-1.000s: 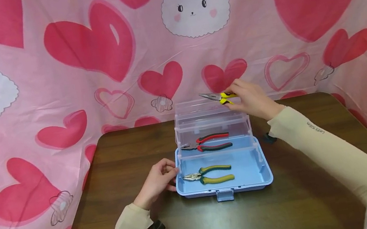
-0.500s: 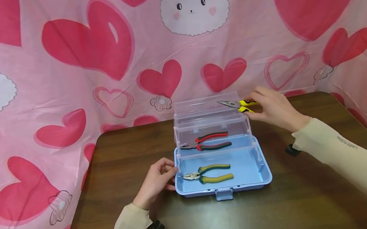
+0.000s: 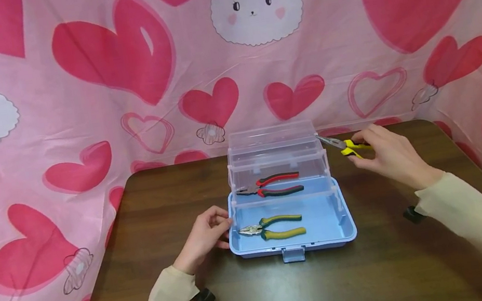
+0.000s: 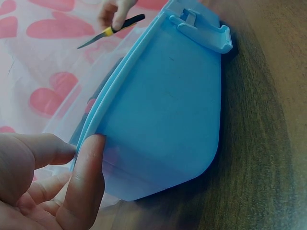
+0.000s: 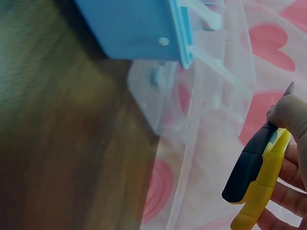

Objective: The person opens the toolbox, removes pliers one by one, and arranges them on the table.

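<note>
My right hand grips needle-nose pliers by their yellow and black handles, raised right of a light blue toolbox. Their jaws point left, the tip near the upper right of the clear trays. In the right wrist view, the pliers' handles extend from under the thumb. Thumb and fingers of my left hand pinch the box's left rim, as the left wrist view shows at the blue wall. Inside lie green-and-yellow combination pliers. Behind them, red-and-black pliers show through the clear plastic.
Clear tiered trays stand raised at the back of the box. A latch hangs at its front edge. The box rests on a dark wooden table, with a pink heart-patterned cloth hanging behind.
My right hand has carried the needle-nose pliers rightward and down, from over the trays to beside the box. My left hand stays at the rim, and the other pliers have not moved.
</note>
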`<state>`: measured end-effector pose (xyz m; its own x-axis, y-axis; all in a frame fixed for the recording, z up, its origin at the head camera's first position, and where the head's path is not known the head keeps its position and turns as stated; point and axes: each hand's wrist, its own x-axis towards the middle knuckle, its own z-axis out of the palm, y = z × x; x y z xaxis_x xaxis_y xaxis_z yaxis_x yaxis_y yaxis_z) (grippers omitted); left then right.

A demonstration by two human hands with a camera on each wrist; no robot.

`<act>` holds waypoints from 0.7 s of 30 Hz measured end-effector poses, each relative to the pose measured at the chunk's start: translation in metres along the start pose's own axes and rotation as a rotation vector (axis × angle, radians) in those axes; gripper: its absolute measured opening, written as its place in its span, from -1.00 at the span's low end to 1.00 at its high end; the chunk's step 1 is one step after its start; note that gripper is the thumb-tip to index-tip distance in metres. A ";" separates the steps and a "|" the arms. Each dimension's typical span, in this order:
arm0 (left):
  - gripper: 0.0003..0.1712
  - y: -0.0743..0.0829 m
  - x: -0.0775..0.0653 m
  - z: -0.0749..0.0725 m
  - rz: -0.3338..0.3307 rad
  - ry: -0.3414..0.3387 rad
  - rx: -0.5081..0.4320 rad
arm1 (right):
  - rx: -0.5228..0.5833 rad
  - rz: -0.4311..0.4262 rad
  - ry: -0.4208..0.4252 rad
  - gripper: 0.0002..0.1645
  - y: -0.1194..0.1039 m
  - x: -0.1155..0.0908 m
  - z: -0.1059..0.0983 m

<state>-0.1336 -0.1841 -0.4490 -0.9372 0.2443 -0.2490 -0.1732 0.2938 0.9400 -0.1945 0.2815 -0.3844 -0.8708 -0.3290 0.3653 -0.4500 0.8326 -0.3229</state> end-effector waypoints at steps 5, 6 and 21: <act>-0.69 0.000 0.000 -0.001 -0.004 -0.005 -0.006 | -0.037 0.043 -0.006 -0.46 0.011 -0.017 -0.006; -0.69 0.000 0.000 -0.001 -0.007 -0.005 -0.007 | -0.042 0.055 -0.009 -0.45 0.013 -0.021 -0.007; -0.67 -0.002 -0.001 0.001 -0.010 0.014 -0.009 | -0.114 0.200 0.034 -0.44 0.059 -0.080 -0.011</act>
<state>-0.1321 -0.1838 -0.4510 -0.9396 0.2282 -0.2552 -0.1852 0.2881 0.9395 -0.1496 0.3618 -0.4233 -0.9323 -0.1385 0.3340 -0.2421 0.9253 -0.2920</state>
